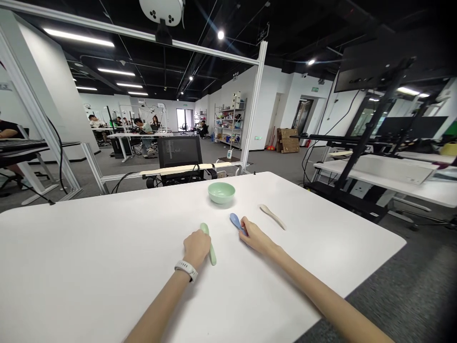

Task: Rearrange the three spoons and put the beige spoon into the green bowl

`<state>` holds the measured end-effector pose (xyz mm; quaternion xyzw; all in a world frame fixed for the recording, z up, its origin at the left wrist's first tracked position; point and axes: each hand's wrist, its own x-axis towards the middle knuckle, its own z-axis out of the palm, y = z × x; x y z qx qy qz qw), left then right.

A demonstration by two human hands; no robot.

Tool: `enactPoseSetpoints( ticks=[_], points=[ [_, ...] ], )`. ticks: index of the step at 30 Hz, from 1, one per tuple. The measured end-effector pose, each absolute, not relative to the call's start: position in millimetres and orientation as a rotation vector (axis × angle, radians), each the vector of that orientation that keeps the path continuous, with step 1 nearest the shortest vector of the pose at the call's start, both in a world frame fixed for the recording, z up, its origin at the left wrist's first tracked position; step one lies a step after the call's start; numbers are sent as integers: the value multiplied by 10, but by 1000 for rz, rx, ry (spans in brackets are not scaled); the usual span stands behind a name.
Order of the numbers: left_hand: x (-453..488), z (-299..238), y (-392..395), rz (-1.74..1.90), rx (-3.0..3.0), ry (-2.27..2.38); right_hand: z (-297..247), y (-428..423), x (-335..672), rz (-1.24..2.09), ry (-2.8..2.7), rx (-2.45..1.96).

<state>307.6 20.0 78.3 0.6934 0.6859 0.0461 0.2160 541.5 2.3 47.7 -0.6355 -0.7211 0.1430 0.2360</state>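
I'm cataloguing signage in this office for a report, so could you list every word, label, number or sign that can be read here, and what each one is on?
Nothing can be read with confidence:
The black sign at the ceiling: characters too blurred to read.
The green sign above the doorway: too small to read.
The white card on a small stand: too small to read.

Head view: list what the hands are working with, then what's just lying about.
Working with:
left hand on a green spoon
right hand on a blue spoon
pale green bowl
cream spoon

Just lying about:
black office chair
shelving unit
cardboard box
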Motion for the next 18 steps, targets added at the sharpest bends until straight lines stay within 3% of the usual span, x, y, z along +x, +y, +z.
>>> enactPoseSetpoints(
  ticks=[10,13,18],
  points=[
    [3133,754,210,64,2016,1909,545,20,5459,346,-1949,-1793],
    [3133,713,230,82,2032,1895,910,-154,5285,298,-1836,-1648],
    [3070,599,301,190,2108,1778,1854,-941,4771,540,-1812,-1028]
  ],
)
